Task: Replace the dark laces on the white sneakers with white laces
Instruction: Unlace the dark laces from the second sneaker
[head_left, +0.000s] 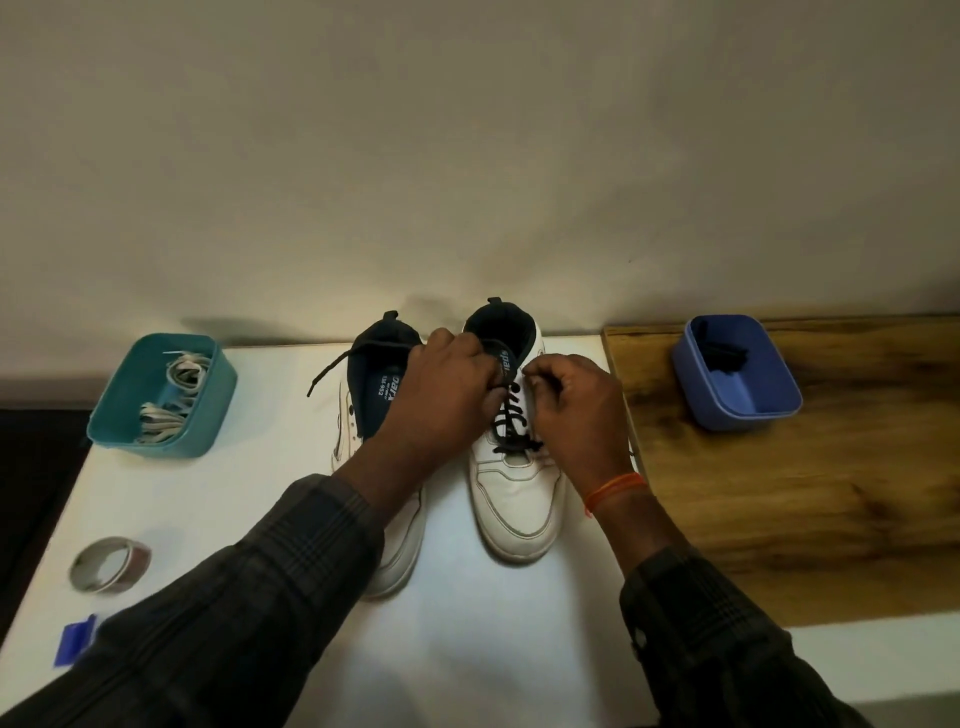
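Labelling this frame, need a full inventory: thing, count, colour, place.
sneakers: 2, white, centre of the table
dark laces: in the right sneaker's eyelets; one end trails from the left sneaker
teal bin: 1, left, holds white laces
blue bin: 1, right, on the wooden top, dark contents
tape roll: 1, silvery, near left
blue piece: 1, near-left edge
white table: 1
left hand: grip on a lace
right hand: grip on a lace, orange thread on wrist
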